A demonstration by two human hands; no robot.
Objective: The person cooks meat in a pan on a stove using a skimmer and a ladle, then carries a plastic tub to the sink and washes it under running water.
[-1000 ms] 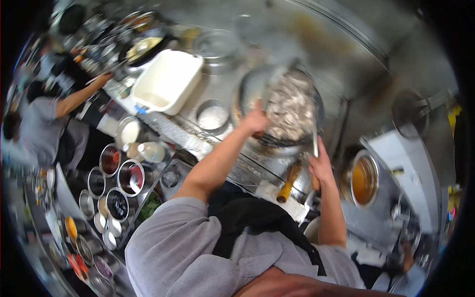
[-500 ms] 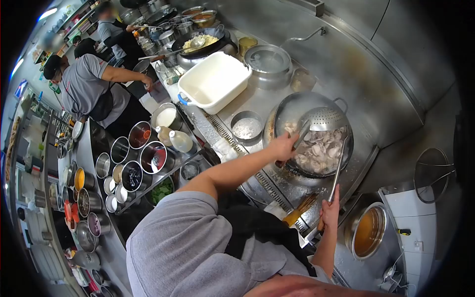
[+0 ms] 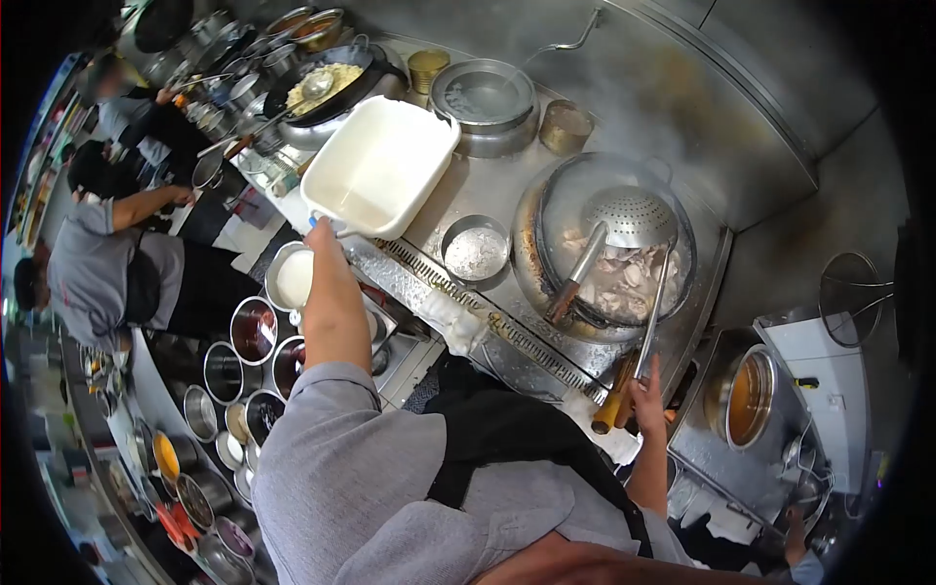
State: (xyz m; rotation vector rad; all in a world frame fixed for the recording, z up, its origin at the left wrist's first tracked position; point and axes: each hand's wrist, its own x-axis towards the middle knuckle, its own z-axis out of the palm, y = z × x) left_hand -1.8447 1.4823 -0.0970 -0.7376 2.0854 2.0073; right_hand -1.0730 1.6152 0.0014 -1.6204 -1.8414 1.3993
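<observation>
White tub (image 3: 382, 161) on the worktop (image 3: 466, 190), left hand (image 3: 323, 240) at its near corner, finger grip impossible to tell. Clasps a long metal utensil (image 3: 652, 331) in the fingers of the right hand (image 3: 645, 398), over the wok (image 3: 573, 198) beside the perforated skimmer (image 3: 632, 216).

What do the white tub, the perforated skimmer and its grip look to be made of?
White tub: likely plastic with a smooth, slight sheen, judging by its even white walls and rounded corners.
Perforated skimmer: metal, probably stainless steel, given its silvery shine.
Grip: dull brown, perhaps wood, though too small to show any grain.
</observation>
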